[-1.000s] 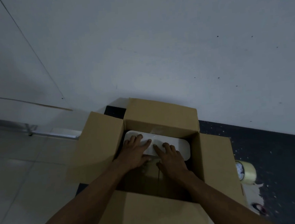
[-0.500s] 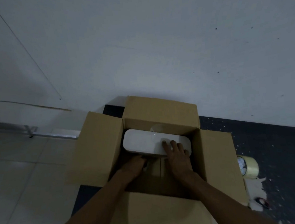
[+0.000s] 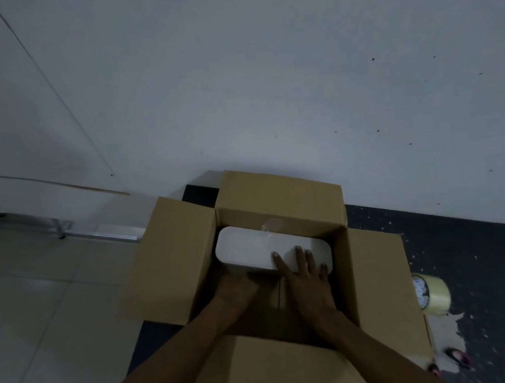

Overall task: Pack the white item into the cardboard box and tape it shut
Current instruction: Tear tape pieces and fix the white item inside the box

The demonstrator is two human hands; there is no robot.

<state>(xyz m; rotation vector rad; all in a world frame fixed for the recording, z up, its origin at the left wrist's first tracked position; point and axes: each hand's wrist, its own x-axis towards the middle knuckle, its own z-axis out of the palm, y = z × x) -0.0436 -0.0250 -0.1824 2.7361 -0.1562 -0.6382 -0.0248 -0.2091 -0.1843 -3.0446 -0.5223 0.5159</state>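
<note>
While the cardboard box stands on the floor with all four flaps folded outward, the white item is seen inside it, set lengthwise along the far wall of the box and reaching from the far left corner almost to the right wall. Its flat top with rounded corners is turned upward and lies below the box's rim. A faint, glossy, rounded patch is seen at the item's far edge, but what it is cannot be told.

The right hand is laid flat on the right end of the item's top, with its fingers straight and spread; nothing is gripped by it, and only the top surface is touched. The left hand is held lower inside the box, against the near side of the item towards its left half. Its fingers are hidden beneath or behind the item's near edge, so whether the item is clasped or merely touched cannot be told. Both forearms are passed over the near flap.

The tape roll is seen on the dark speckled floor, just beyond the edge of the box's right flap and apart from both hands. Pale tiles are seen to the left of the box, and a plain wall rises behind its far flap.
</note>
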